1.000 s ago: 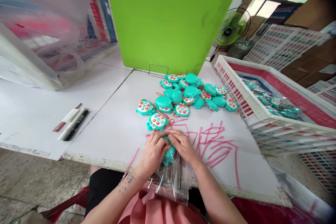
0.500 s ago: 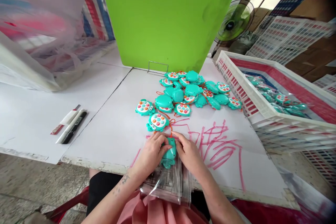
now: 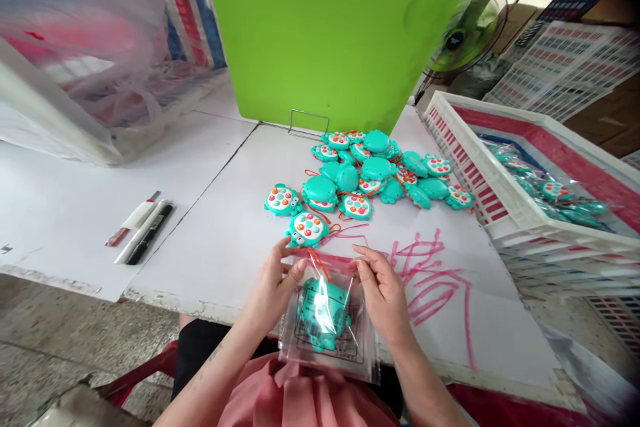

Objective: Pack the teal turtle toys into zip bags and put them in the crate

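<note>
A clear plastic bag (image 3: 364,340) with dark print lies at the table's front edge, over my lap. Inside it rests a teal animal-shaped toy (image 3: 325,310), back up, its orange cord near the bag's mouth. My left hand (image 3: 277,283) pinches the bag's upper left corner between thumb and finger. At the upper right corner, my right hand (image 3: 383,290) pinches the rim the same way. Just beyond the bag sits a toy with coloured buttons (image 3: 307,229), and another such toy (image 3: 281,200) lies behind it.
A heap of teal toys (image 3: 377,170) spreads before a green board (image 3: 325,33) and a wire stand (image 3: 309,123). To the right, a white crate (image 3: 530,203) holds bagged toys. Markers and a cutter (image 3: 145,230) lie left. Pink writing (image 3: 435,287) marks the tabletop.
The toy has gone from between my fingers into the bag. My hands have spread apart to the bag's upper corners. The view has shifted slightly.
</note>
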`<action>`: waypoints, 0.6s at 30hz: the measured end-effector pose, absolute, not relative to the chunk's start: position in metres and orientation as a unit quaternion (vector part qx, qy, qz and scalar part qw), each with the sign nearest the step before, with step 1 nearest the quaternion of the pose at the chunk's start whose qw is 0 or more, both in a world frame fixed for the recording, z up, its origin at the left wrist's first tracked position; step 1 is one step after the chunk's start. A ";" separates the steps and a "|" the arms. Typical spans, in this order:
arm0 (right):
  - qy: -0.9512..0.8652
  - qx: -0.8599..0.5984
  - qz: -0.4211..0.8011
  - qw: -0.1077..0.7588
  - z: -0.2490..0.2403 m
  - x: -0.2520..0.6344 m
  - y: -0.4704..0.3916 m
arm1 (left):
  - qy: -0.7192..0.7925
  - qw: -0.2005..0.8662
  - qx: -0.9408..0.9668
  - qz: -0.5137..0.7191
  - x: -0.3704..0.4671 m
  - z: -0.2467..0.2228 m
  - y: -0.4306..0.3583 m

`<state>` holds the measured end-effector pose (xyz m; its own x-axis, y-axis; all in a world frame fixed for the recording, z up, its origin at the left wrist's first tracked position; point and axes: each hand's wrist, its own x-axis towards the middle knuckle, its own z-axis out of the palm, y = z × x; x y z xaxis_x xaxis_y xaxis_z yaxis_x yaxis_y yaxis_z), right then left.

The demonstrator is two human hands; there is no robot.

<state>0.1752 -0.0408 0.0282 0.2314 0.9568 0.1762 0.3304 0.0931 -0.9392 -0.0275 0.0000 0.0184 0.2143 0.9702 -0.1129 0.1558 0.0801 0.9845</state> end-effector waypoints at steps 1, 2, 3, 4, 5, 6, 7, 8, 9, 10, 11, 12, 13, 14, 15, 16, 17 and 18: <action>-0.535 -0.593 0.315 0.513 0.029 0.176 -0.041 | 0.492 0.574 0.551 0.352 -0.025 0.017 0.000; -0.534 -0.588 0.320 0.515 0.029 0.177 -0.040 | 0.489 0.597 0.545 0.327 -0.021 0.016 0.001; -0.539 -0.587 0.322 0.512 0.029 0.178 -0.040 | 0.489 0.609 0.546 0.305 -0.018 0.016 0.001; -0.547 -0.588 0.316 0.505 0.029 0.179 -0.040 | 0.491 0.609 0.552 0.291 -0.014 0.016 0.001; -0.555 -0.593 0.307 0.496 0.028 0.180 -0.039 | 0.494 0.600 0.561 0.283 -0.011 0.018 0.001; -0.561 -0.599 0.296 0.489 0.027 0.182 -0.039 | 0.499 0.586 0.574 0.280 -0.008 0.019 0.001; -0.561 -0.604 0.287 0.487 0.027 0.183 -0.038 | 0.504 0.569 0.587 0.279 -0.007 0.020 0.002; -0.555 -0.610 0.280 0.491 0.026 0.183 -0.038 | 0.510 0.552 0.597 0.280 -0.005 0.021 0.002; -0.542 -0.614 0.276 0.503 0.025 0.183 -0.037 | 0.517 0.538 0.603 0.281 -0.005 0.022 0.002; -0.525 -0.617 0.273 0.519 0.024 0.183 -0.036 | 0.524 0.530 0.605 0.281 -0.004 0.022 0.002; -0.508 -0.618 0.271 0.535 0.024 0.182 -0.036 | 0.527 0.526 0.606 0.280 -0.004 0.022 0.002; -0.493 -0.617 0.271 0.550 0.023 0.181 -0.036 | 0.525 0.526 0.608 0.280 -0.004 0.022 0.003; -0.482 -0.616 0.272 0.561 0.023 0.180 -0.035 | 0.517 0.528 0.613 0.279 -0.003 0.022 0.002; -0.473 -0.614 0.274 0.569 0.022 0.179 -0.035 | 0.509 0.529 0.620 0.276 -0.003 0.021 0.002; -0.467 -0.614 0.277 0.573 0.022 0.178 -0.035 | 0.500 0.528 0.630 0.273 -0.002 0.021 0.002; -0.463 -0.615 0.281 0.572 0.021 0.179 -0.036 | 0.494 0.521 0.641 0.269 -0.001 0.022 0.001; -0.461 -0.620 0.285 0.568 0.020 0.180 -0.036 | 0.494 0.509 0.653 0.266 0.000 0.023 0.000; -0.460 -0.627 0.286 0.560 0.018 0.181 -0.036 | 0.497 0.491 0.666 0.263 0.001 0.024 -0.002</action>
<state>0.1812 -0.0360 0.0183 0.4123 0.8974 0.1570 0.2571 0.0507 -0.9651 0.0010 -0.0016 0.0242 0.3678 0.9198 -0.1367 0.4030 -0.0252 0.9149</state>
